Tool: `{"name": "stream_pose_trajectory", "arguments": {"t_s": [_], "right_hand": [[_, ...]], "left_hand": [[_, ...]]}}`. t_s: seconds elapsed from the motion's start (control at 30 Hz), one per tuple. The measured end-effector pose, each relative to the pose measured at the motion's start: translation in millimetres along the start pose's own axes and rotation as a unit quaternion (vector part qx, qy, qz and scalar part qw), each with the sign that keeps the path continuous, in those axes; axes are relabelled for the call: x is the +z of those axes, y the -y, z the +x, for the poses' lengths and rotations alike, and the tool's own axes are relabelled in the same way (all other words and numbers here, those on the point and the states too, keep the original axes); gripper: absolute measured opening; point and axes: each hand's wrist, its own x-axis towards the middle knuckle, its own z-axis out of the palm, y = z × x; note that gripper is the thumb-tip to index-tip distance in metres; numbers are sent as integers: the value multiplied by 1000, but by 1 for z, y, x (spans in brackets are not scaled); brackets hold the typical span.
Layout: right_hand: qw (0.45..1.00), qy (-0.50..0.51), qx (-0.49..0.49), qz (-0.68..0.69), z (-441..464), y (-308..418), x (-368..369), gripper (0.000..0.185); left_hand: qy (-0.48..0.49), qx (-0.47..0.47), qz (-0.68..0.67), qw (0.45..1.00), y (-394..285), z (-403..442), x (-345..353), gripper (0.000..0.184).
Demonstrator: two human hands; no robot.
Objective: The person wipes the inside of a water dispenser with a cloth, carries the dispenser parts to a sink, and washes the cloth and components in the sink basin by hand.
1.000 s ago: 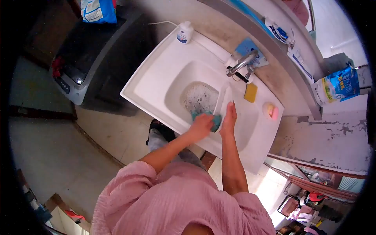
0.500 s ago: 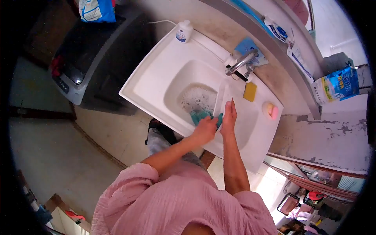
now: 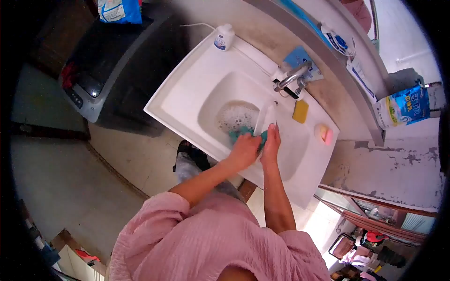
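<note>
A wet green cloth (image 3: 263,137) is bunched between my two hands, and part of it hangs at the edge of the soapy water. My left hand (image 3: 245,149) is closed over the cloth, knuckles up. Close beside it on the right, my right hand (image 3: 270,146) grips the cloth's other end, its fingers pointing up toward the tap. Both hands are above a raised white ridge (image 3: 266,117) in the white sink (image 3: 206,112). Foamy grey water (image 3: 236,116) lies left of this ridge. My fingers partly hide the cloth.
A chrome tap (image 3: 294,76) stands at the back, with a yellow sponge (image 3: 300,112) and pink soap (image 3: 326,136) on the right rim. A white bottle (image 3: 224,37) is on the far left corner. A dark washing machine (image 3: 126,70) stands left; a blue bag (image 3: 407,107) sits right.
My left hand has shifted slightly, bunching the cloth closer. The fingers of my right hand, flatter before, now curl more around the cloth. The view has moved a little.
</note>
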Motion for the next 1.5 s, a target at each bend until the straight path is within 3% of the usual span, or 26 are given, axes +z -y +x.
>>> {"name": "stream_pose_trajectory", "arguments": {"t_s": [0.03,0.1,0.13,0.17,0.23,0.33,0.43,0.47,0.53,0.6,0.63,0.7,0.77,0.83,0.9,1.03,1.13,1.23,1.3,1.37,1.43,1.5], "right_hand": [[999,1,24,42,3,-13,-8,58],[988,29,77,130,11,-22,-22,61],[977,54,107,177,14,-19,-26,63],[962,81,137,222,16,-19,-28,66],[979,61,104,162,18,-21,-24,65],[999,22,1,41,19,-8,-12,61],[998,53,17,7,17,3,-13,59],[999,11,42,-2,19,-6,-15,58],[998,47,41,4,17,-4,-23,59],[996,79,40,18,16,-3,-28,59],[996,86,29,18,19,-6,-31,61],[995,101,9,18,23,-14,-38,64],[995,72,59,24,7,0,-18,57],[985,67,137,86,5,-10,-16,52],[946,79,243,199,14,-57,-38,49],[937,122,228,236,0,-51,-38,49],[975,51,180,120,1,-79,-41,46],[998,54,21,-38,7,-84,-36,38],[981,58,-5,-186,2,-46,-23,34],[954,73,19,-289,-4,-29,-20,36],[943,97,21,-316,-14,-27,-20,41],[939,106,1,-327,-24,-13,-17,42]], "left_hand": [[-14,-92,-133,987,3,1,-6,17],[-39,-266,-383,884,13,5,-21,13],[-80,-206,-424,878,31,8,-5,17],[-92,-180,-344,917,40,7,16,16],[-114,-126,-177,969,10,4,12,13],[-31,-102,-84,991,-16,-7,7,11],[52,-49,-69,995,-33,-21,-20,12],[31,-65,-92,993,-21,-22,-8,13],[-18,-99,-135,986,18,-17,23,19],[-117,-196,-355,907,35,-11,7,27],[-162,-241,-458,840,37,-7,2,31],[-172,-165,-345,908,22,-4,-13,37],[-188,-53,-212,958,-2,-3,-30,40],[-201,96,-59,973,-24,-1,-29,39],[-175,66,-46,981,-35,-1,-20,41],[-96,61,-5,993,-36,-4,-13,44],[-136,89,35,986,-30,0,-8,43],[-103,47,81,990,-31,17,-25,30],[-199,81,48,975,-4,33,-17,27],[-236,37,0,971,11,48,-23,21],[-210,-83,-61,972,19,60,-44,14],[-168,-147,-196,955,49,71,-64,11]]}}
